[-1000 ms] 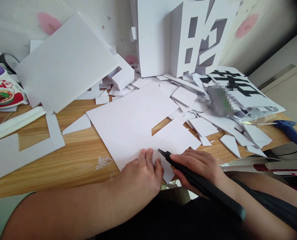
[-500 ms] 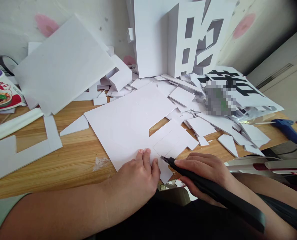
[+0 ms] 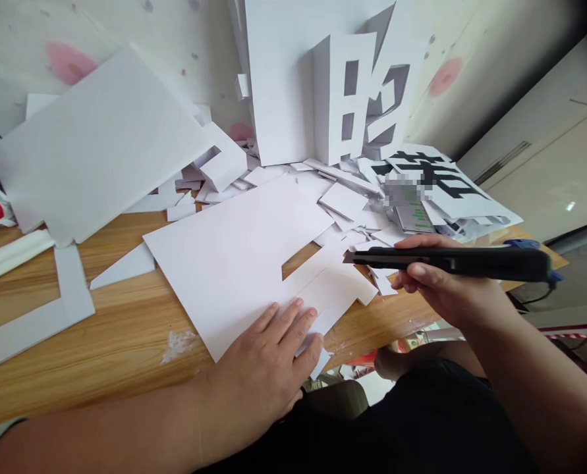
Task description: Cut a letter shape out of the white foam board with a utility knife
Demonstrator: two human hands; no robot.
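Left hand point(image 3: 268, 368) flat, fingers spread, pinning the sheet point(image 3: 238, 257) at the table point(image 3: 125, 336) front edge. Right hand point(image 3: 441, 289) clenched around knife point(image 3: 451, 261), lifted clear. Keep fingers off the cut line; press firmly.

2 hands: left hand point(image 3: 268, 368), right hand point(image 3: 441, 283). 1 black knife point(image 3: 451, 261). 1 large notched white sheet point(image 3: 244, 253). 1 wooden table point(image 3: 115, 329). White offcuts point(image 3: 342, 197): too many to count.
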